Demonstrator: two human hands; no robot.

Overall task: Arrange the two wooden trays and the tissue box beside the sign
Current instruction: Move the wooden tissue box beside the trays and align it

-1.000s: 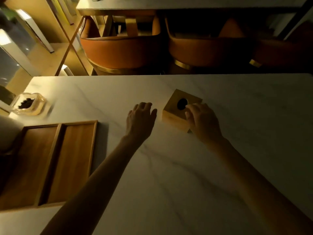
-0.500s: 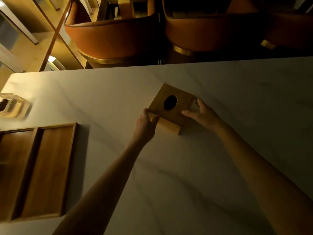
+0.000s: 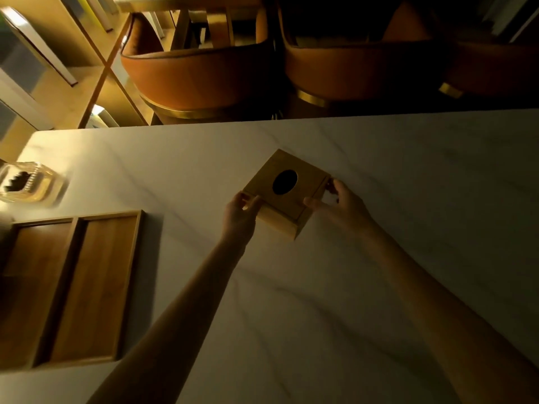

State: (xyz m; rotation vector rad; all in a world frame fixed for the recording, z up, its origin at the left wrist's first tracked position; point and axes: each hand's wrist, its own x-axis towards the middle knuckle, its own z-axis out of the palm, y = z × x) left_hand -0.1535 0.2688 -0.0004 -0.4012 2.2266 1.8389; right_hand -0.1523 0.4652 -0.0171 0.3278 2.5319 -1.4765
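Observation:
A square wooden tissue box (image 3: 271, 185) with a dark oval hole in its top sits mid-table, turned at an angle. My left hand (image 3: 239, 217) grips its near-left corner. My right hand (image 3: 339, 204) pinches its right side. Two wooden trays lie side by side at the left: the nearer one (image 3: 93, 287) shows fully, the other (image 3: 29, 272) is cut off by the frame edge. No sign is visible.
The white marble table (image 3: 320, 301) fills the lower view. A clear glass ashtray (image 3: 27, 182) with dark contents stands at the far left. Beyond the far edge stand orange chairs (image 3: 198, 74), one directly opposite the box.
My left hand moved from the bare table onto the box's left corner. My right hand shifted from the box's top to its right side. The box has turned slightly.

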